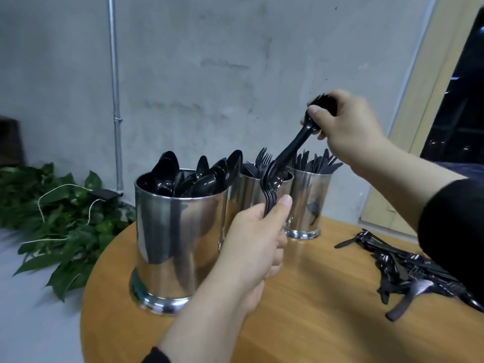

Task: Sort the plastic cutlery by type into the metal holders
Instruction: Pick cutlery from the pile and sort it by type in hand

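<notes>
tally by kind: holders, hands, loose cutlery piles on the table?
Metal holders: 3, namely spoon holder, fork holder, knife holder
Hands: 2, left hand and right hand, each gripping a cutlery bundle
Loose cutlery piles: 1
Total: 6

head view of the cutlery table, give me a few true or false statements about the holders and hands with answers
1. Three metal holders stand on the table. True.
2. The nearest holder holds knives. False: it holds spoons.
3. The left hand grips a stack of forks. True.
4. The right hand is open and holds nothing. False: it grips a black cutlery bundle.
5. The loose cutlery pile lies left of the holders. False: it lies to their right.
</notes>
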A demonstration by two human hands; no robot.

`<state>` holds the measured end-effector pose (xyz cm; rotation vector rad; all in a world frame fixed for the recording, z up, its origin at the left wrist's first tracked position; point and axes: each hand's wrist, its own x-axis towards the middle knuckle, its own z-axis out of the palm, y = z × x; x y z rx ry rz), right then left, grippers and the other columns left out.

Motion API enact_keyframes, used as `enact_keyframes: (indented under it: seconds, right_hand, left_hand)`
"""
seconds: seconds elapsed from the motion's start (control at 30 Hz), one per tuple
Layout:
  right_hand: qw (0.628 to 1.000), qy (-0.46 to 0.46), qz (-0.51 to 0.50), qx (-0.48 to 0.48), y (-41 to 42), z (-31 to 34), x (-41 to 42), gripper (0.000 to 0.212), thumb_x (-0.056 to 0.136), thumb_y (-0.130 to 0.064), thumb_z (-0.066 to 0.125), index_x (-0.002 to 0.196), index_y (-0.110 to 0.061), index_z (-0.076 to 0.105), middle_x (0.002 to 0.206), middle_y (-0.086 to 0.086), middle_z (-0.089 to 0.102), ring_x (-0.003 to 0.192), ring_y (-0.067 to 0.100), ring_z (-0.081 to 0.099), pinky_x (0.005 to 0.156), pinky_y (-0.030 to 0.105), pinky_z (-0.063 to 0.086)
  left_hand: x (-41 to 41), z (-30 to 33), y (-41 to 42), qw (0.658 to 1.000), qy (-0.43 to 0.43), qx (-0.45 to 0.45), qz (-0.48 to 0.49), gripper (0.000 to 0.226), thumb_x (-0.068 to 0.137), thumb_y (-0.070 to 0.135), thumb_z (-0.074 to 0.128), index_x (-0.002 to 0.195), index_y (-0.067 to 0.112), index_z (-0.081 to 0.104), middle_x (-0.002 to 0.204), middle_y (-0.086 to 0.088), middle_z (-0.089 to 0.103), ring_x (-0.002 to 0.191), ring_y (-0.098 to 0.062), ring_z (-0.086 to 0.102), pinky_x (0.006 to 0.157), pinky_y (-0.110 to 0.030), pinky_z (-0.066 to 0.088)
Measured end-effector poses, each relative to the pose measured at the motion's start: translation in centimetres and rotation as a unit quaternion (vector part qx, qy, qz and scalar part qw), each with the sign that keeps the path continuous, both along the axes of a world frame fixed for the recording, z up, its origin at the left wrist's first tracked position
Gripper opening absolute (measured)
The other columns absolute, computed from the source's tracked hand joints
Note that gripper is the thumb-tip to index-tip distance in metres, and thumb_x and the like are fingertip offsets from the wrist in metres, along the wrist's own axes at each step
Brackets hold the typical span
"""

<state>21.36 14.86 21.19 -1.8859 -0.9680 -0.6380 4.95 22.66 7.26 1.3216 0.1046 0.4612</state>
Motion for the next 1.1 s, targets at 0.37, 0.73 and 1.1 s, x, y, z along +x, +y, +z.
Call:
enact_keyframes:
  seconds: [0.37,0.73,1.1]
  right_hand:
    - [0.951,-0.043,-0.055,-0.302,4.0,-5.3,2.9,0.045,0.107,-0.041,0.036,0.13,-0.01,0.06,0.121,0.014,0.061,0.115,0.032,0.055,0.094,0.039,0.044]
    - [0.95,0.062,0.219,-0.214,-3.0,-3.6,-9.7,0.029,0.087,-0.042,0.06,0.114,-0.037,0.069,0.1,0.002,0.075,0.073,0.025,0.07,0.075,0.038,0.059]
    - [0.986,-0.101,0.129,-0.01,1.7,2.0,-14.7,0.017,0.098,-0.006,0.06,0.107,-0.019,0.064,0.079,-0.01,0.067,0.061,-0.005,0.06,0.064,0.009,0.044]
  left_hand:
    - [0.2,-0.7,0.5,0.999,0.013,-0.014,-0.027,0.035,0.099,0.048,0.06,0.081,0.02,0.048,0.06,0.004,0.034,0.045,-0.009,0.023,0.04,-0.023,0.015]
    - [-3.1,0.7,0.6,0.996,0.001,0.002,-0.085,0.03,0.102,0.042,0.056,0.085,0.017,0.054,0.057,0.002,0.027,0.044,-0.011,0.017,0.041,-0.021,0.009]
    - [-8.7,1.1,4.4,0.826,-0.177,0.23,0.484,0.019,0.1,0.034,0.052,0.11,0.028,0.067,0.105,0.016,0.064,0.101,-0.003,0.06,0.086,-0.013,0.044]
